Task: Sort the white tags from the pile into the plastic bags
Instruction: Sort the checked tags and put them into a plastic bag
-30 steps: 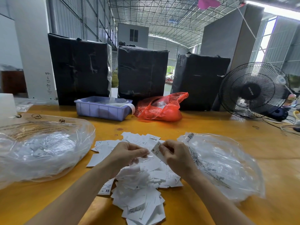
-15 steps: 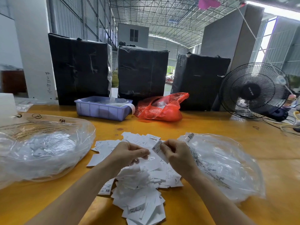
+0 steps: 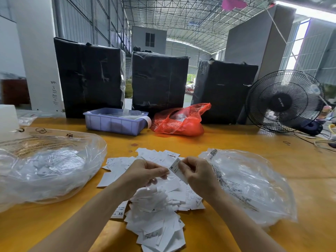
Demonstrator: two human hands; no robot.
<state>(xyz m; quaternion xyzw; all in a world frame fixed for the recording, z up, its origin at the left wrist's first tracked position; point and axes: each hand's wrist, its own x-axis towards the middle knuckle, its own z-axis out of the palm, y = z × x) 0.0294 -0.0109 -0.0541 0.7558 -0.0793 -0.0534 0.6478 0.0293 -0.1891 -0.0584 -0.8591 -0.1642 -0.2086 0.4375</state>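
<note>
Barely shifted: right hand (image 3: pixel 197 174) pinches flat rectangular "M" tag (image 3: pixel 176 170), left hand (image 3: pixel 145 172) curled over papery pile (image 3: pixel 156 206).

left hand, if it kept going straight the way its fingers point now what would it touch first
The left hand has its fingertips aimed rightward at the white tag pinched by the right hand. It would most likely meet that tag first, though depth is hard to judge from this one view.

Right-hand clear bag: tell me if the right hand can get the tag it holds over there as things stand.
Probably yes. The right hand pinches a white tag above the pile, and the right clear bag lies just beside it on the table, nothing between. Whether the bag's mouth faces the hand cannot be told.
</note>
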